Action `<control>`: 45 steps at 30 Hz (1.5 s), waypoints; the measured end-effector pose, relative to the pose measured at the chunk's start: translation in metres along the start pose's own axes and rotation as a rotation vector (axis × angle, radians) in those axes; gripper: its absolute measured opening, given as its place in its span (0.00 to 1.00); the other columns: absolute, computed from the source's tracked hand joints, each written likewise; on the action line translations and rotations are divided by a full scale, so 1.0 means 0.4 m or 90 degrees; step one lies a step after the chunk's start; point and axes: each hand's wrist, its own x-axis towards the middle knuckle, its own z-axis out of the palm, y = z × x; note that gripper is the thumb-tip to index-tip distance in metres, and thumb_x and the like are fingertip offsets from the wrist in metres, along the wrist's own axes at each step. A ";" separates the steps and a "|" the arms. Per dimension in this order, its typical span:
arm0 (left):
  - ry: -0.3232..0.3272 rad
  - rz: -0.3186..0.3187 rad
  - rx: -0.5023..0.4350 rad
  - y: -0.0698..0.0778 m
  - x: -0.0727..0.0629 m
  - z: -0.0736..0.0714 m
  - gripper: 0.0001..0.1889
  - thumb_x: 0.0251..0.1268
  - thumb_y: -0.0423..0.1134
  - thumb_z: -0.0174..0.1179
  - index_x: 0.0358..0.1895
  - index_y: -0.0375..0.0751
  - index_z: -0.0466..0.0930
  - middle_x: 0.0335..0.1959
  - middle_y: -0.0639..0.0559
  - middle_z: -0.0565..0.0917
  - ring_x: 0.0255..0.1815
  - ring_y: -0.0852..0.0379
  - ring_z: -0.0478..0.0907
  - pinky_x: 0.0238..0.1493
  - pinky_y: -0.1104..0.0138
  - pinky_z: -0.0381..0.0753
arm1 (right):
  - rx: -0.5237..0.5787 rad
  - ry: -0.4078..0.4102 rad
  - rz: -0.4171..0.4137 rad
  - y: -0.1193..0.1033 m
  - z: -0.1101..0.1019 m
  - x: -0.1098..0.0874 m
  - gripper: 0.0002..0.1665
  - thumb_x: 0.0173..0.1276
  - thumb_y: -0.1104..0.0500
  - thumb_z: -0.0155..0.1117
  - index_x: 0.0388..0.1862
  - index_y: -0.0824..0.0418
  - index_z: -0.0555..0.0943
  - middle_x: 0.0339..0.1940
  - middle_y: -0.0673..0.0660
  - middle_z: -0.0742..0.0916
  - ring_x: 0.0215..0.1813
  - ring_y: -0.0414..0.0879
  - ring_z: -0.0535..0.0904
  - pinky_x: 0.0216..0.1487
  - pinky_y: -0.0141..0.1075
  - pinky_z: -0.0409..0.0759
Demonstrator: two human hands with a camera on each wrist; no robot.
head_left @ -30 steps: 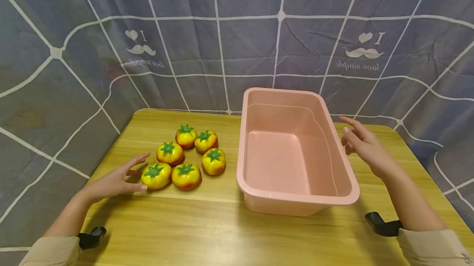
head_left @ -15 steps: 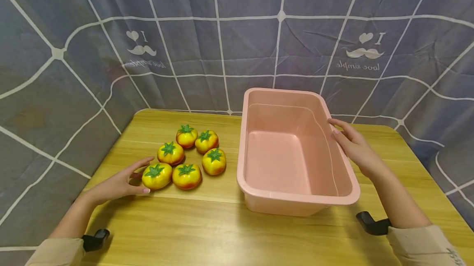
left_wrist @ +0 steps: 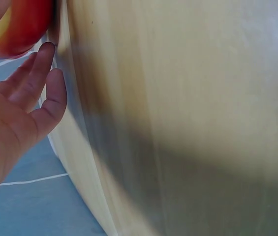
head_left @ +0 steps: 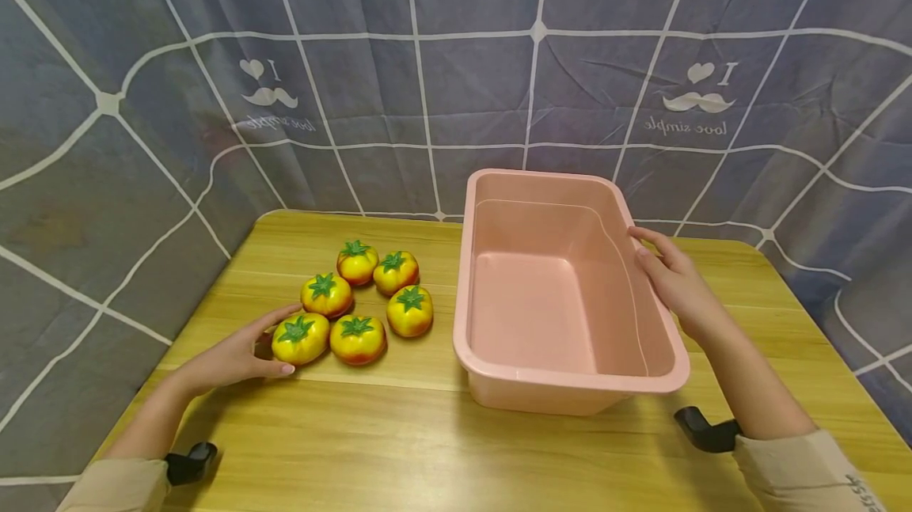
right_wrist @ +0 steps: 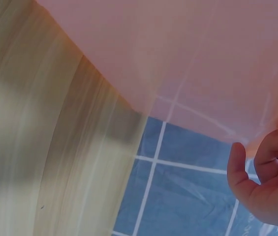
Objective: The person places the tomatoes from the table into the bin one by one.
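Several yellow-and-red tomatoes with green star-shaped tops lie grouped on the left of the table. My left hand (head_left: 231, 354) is spread around the nearest left tomato (head_left: 302, 340), thumb in front and fingers behind; a gap shows between palm and fruit. In the left wrist view this tomato (left_wrist: 23, 29) is cut off at the top-left corner. A deep pink plastic basin (head_left: 570, 381) stands right of centre. My right hand (head_left: 680, 286) holds its right rim, thumb and forefinger at the top. The right wrist view shows curled fingers (right_wrist: 269, 167) against the basin's outside.
The wooden table (head_left: 399, 441) ends at a grey curtain (head_left: 477, 92) with white lines, behind and at the left. Other tomatoes lie close by: one (head_left: 359, 340) just right of the left hand's tomato, another (head_left: 326, 296) behind it.
My right hand has moved left from beside the basin onto its right rim. My left hand has drawn closer around the nearest left tomato. The tomatoes and basin have stayed put.
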 end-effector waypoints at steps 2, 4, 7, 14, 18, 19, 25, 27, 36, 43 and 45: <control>-0.002 -0.002 -0.004 -0.002 0.001 0.002 0.43 0.55 0.40 0.67 0.70 0.34 0.52 0.65 0.29 0.59 0.59 0.34 0.64 0.55 0.42 0.63 | -0.003 0.001 0.013 -0.002 0.001 0.000 0.30 0.77 0.52 0.38 0.72 0.64 0.53 0.52 0.75 0.73 0.34 0.36 0.81 0.33 0.33 0.81; -0.006 -0.005 -0.007 -0.004 0.002 0.003 0.43 0.55 0.40 0.67 0.70 0.35 0.51 0.65 0.29 0.60 0.58 0.36 0.66 0.54 0.47 0.67 | -0.005 0.003 0.017 -0.003 0.001 -0.001 0.30 0.77 0.52 0.37 0.72 0.64 0.53 0.52 0.75 0.73 0.34 0.36 0.81 0.32 0.34 0.81; -0.010 -0.008 -0.012 -0.006 0.003 0.002 0.42 0.56 0.40 0.67 0.70 0.35 0.51 0.64 0.29 0.60 0.58 0.36 0.67 0.53 0.60 0.70 | -0.004 0.007 0.013 -0.002 0.002 -0.002 0.30 0.77 0.52 0.38 0.72 0.64 0.53 0.51 0.75 0.74 0.33 0.37 0.81 0.31 0.34 0.81; -0.013 -0.012 -0.038 -0.002 0.001 -0.002 0.42 0.55 0.38 0.67 0.70 0.35 0.51 0.63 0.29 0.60 0.56 0.36 0.68 0.46 0.70 0.73 | 0.014 0.012 0.006 -0.006 0.005 -0.003 0.30 0.77 0.52 0.39 0.72 0.64 0.53 0.47 0.69 0.76 0.33 0.38 0.82 0.31 0.35 0.81; 0.001 -0.010 -0.031 0.004 -0.002 -0.010 0.42 0.55 0.37 0.67 0.69 0.35 0.52 0.63 0.30 0.61 0.54 0.36 0.68 0.44 0.66 0.75 | 0.027 0.012 0.007 -0.006 0.007 -0.003 0.30 0.77 0.52 0.39 0.72 0.64 0.53 0.42 0.59 0.79 0.33 0.39 0.82 0.31 0.35 0.81; 0.006 -0.008 -0.025 0.006 -0.003 -0.013 0.42 0.54 0.37 0.67 0.69 0.35 0.52 0.63 0.30 0.61 0.53 0.37 0.69 0.43 0.65 0.75 | 0.032 0.012 0.007 -0.005 0.007 -0.003 0.31 0.77 0.52 0.39 0.72 0.64 0.53 0.41 0.57 0.79 0.33 0.39 0.82 0.31 0.35 0.81; 0.016 -0.002 0.004 0.027 0.000 -0.038 0.40 0.55 0.38 0.67 0.69 0.35 0.54 0.63 0.31 0.61 0.53 0.36 0.69 0.43 0.64 0.76 | 0.047 0.021 0.006 -0.004 0.010 -0.002 0.31 0.76 0.52 0.39 0.72 0.65 0.53 0.42 0.58 0.79 0.33 0.38 0.82 0.31 0.35 0.81; 0.007 0.002 0.011 0.038 0.005 -0.050 0.40 0.56 0.38 0.66 0.69 0.35 0.54 0.63 0.31 0.61 0.53 0.37 0.69 0.42 0.65 0.76 | 0.046 0.023 0.004 -0.004 0.010 -0.002 0.31 0.77 0.52 0.39 0.72 0.65 0.53 0.46 0.63 0.77 0.34 0.37 0.81 0.32 0.34 0.81; -0.016 0.022 0.049 0.096 0.039 -0.093 0.40 0.56 0.38 0.66 0.69 0.33 0.53 0.64 0.34 0.61 0.54 0.42 0.66 0.46 0.63 0.75 | 0.053 0.027 0.002 -0.006 0.017 -0.004 0.30 0.77 0.53 0.36 0.72 0.67 0.54 0.58 0.71 0.69 0.36 0.33 0.79 0.34 0.30 0.80; 0.020 -0.007 0.045 0.131 0.055 -0.098 0.40 0.58 0.40 0.65 0.70 0.35 0.52 0.64 0.35 0.61 0.54 0.40 0.67 0.47 0.61 0.74 | 0.067 0.037 0.008 -0.009 0.019 -0.008 0.30 0.77 0.52 0.36 0.72 0.65 0.54 0.61 0.71 0.67 0.40 0.31 0.78 0.37 0.28 0.79; 0.024 -0.009 0.041 0.144 0.061 -0.100 0.41 0.59 0.41 0.64 0.70 0.35 0.51 0.64 0.34 0.61 0.54 0.38 0.67 0.46 0.58 0.74 | 0.055 0.041 0.009 -0.011 0.017 -0.010 0.30 0.77 0.51 0.36 0.72 0.65 0.54 0.63 0.71 0.67 0.41 0.30 0.77 0.37 0.26 0.78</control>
